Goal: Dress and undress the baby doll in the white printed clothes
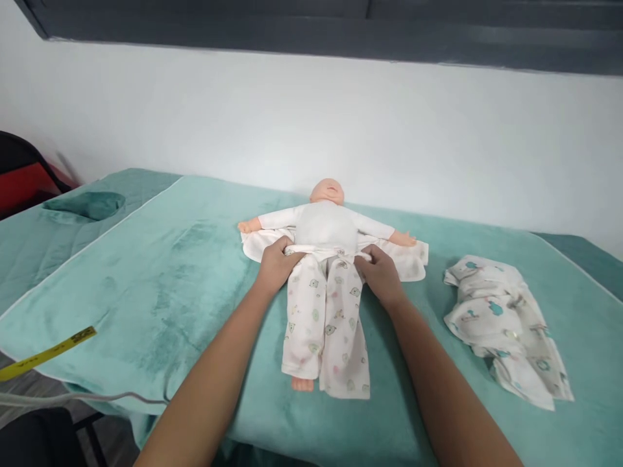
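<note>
A baby doll (pixel 326 224) in a white top lies on its back, arms spread and head toward the wall. White patterned baby trousers (pixel 304 311) cover its legs; one foot shows below the hem on the left, while the other foot is hidden. At the left side of the waistband, my left hand (pixel 280 264) pinches the cloth. My right hand (pixel 379 271) grips the waistband on the opposite side. Beneath the doll's arms and waist a white cloth (pixel 406 261) spreads out flat on both sides.
A crumpled white garment with green prints (pixel 506 324) lies to the right on the green cover (pixel 160 292). A yellow strip (pixel 48 353) and a pale cable (pixel 87 395) are at the lower left. Behind rises a white wall (pixel 292 117). A red and black object (pixel 24 175) stands far left.
</note>
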`<state>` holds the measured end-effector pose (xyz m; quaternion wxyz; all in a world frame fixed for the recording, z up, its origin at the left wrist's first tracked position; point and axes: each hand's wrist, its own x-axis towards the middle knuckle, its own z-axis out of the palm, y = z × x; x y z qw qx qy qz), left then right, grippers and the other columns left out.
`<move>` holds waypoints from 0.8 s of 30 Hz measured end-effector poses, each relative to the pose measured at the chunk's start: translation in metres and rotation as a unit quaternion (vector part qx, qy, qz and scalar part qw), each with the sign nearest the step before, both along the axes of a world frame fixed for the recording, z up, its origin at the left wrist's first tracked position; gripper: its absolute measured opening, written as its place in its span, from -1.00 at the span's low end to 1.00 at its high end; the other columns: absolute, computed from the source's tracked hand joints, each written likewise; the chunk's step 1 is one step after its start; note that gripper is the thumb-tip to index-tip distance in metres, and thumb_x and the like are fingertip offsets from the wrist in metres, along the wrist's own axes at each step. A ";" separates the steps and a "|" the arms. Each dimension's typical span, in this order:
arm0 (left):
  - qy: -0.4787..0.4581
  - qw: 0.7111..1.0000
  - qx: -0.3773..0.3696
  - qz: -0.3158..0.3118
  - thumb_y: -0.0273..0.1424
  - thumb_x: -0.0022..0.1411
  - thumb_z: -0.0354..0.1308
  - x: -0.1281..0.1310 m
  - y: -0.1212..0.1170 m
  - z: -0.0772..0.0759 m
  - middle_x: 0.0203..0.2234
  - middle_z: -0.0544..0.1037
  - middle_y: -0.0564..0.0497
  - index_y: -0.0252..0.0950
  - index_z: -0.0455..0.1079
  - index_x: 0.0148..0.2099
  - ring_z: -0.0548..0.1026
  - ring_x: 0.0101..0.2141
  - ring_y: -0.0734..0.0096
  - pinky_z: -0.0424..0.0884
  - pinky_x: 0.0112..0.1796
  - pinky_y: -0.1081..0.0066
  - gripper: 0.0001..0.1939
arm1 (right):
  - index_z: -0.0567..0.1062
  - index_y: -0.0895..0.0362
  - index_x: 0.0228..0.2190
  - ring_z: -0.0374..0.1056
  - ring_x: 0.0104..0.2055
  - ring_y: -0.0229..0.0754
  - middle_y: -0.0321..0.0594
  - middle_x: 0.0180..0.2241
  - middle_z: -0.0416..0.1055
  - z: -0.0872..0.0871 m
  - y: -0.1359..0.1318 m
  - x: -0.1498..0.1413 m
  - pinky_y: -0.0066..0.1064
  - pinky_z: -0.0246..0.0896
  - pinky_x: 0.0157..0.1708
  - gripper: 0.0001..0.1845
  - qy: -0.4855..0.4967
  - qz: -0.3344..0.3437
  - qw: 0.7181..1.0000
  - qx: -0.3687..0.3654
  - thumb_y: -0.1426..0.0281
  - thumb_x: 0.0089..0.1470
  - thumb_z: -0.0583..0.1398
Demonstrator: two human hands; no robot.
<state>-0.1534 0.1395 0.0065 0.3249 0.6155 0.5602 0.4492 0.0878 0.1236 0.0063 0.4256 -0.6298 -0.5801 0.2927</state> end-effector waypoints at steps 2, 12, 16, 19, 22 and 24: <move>-0.031 0.998 -0.030 -0.055 -0.19 0.06 0.26 -0.006 -0.007 0.003 -0.45 0.32 0.13 -0.29 0.30 -0.29 0.28 -0.40 0.45 0.22 -0.37 0.47 -0.69 | 0.36 0.12 -0.45 0.15 -0.44 -0.26 -0.38 -0.52 0.25 0.003 -0.003 0.005 -0.44 0.06 -0.44 -0.76 -0.020 0.061 0.998 -0.022 0.19 -0.03 0.19; 0.052 0.991 0.069 -0.101 -0.34 0.03 0.21 -0.011 -0.032 -0.003 -0.51 0.29 0.10 -0.28 0.18 -0.53 0.28 -0.37 0.42 0.18 -0.34 0.45 -0.74 | 0.33 0.14 -0.57 0.11 -0.47 -0.28 -0.39 -0.58 0.20 0.003 -0.030 -0.001 -0.45 -0.02 -0.47 -0.76 -0.037 0.106 0.993 -0.039 0.24 -0.08 0.21; -0.004 1.000 0.021 -0.007 -0.41 0.04 0.11 -0.003 -0.034 -0.009 -0.64 0.10 0.17 -0.28 0.06 -0.58 0.14 -0.52 0.51 0.04 -0.47 0.49 -0.72 | 0.21 0.11 -0.63 0.05 -0.52 -0.30 -0.41 -0.65 0.10 0.000 -0.032 -0.010 -0.46 -0.07 -0.52 -0.78 -0.018 0.017 1.000 0.017 0.32 -0.13 0.16; -0.030 0.999 -0.011 -0.028 -0.39 0.04 0.15 -0.002 -0.036 -0.006 -0.60 0.18 0.18 -0.28 0.17 -0.50 0.18 -0.49 0.51 0.10 -0.44 0.50 -0.80 | 0.25 0.11 -0.59 0.11 -0.49 -0.28 -0.40 -0.61 0.17 -0.001 -0.032 -0.009 -0.46 0.00 -0.50 -0.83 0.013 0.017 1.000 -0.006 0.32 -0.12 0.15; -0.046 0.996 -0.026 -0.078 -0.28 0.05 0.25 -0.008 -0.046 0.000 -0.41 0.35 0.14 -0.28 0.30 -0.26 0.32 -0.35 0.44 0.24 -0.32 0.49 -0.74 | 0.36 0.11 -0.43 0.20 -0.40 -0.23 -0.37 -0.48 0.28 0.000 -0.039 -0.003 -0.43 0.09 -0.40 -0.78 0.011 0.069 0.997 -0.033 0.22 -0.06 0.19; -0.040 0.991 -0.031 -0.122 -0.19 0.05 0.29 -0.013 -0.057 0.002 -0.27 0.38 0.06 -0.27 0.31 -0.12 0.37 -0.23 0.36 0.30 -0.23 0.44 -0.59 | 0.39 0.11 -0.33 0.24 -0.33 -0.20 -0.35 -0.40 0.32 0.001 -0.048 0.001 -0.42 0.13 -0.34 -0.66 0.009 0.123 0.991 -0.051 0.13 -0.05 0.24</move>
